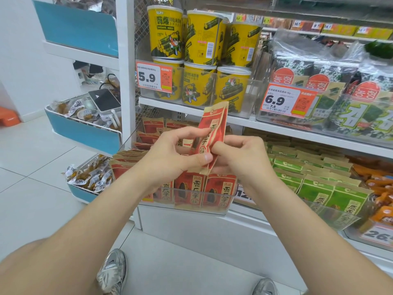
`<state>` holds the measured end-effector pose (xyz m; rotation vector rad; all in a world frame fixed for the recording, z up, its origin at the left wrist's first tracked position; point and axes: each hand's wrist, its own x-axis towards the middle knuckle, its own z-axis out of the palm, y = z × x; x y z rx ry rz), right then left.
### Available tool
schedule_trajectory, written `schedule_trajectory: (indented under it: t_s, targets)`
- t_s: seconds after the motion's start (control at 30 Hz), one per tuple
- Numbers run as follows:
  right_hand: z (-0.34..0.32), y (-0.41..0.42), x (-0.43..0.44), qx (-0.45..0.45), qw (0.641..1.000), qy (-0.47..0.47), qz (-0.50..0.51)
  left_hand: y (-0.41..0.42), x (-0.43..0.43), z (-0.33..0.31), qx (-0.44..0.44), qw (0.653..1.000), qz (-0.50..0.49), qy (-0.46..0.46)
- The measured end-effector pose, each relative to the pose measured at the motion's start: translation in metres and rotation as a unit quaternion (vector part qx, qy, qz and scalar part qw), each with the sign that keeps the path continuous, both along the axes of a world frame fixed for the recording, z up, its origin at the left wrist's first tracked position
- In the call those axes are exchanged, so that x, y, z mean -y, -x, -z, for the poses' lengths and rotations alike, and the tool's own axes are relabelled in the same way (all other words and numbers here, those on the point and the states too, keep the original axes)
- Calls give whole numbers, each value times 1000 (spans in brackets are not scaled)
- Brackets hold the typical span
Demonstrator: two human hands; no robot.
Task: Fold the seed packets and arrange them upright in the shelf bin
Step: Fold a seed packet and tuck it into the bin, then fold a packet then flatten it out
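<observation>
Left hand, right hand both pinching one red seed packet, above one clear shelf bin

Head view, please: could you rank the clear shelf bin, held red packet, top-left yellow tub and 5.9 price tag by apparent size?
1. clear shelf bin
2. yellow tub and red packet, about alike; the packet is nearer
3. 5.9 price tag
</observation>
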<state>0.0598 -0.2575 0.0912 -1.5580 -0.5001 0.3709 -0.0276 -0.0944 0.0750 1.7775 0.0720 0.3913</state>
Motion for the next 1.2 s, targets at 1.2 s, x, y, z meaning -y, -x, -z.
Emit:
schedule_trajectory:
  t_s: [1.2]
  targets:
    - [0,-26,1,61,989,-67,117,-13,32,7,-30,949,48,309]
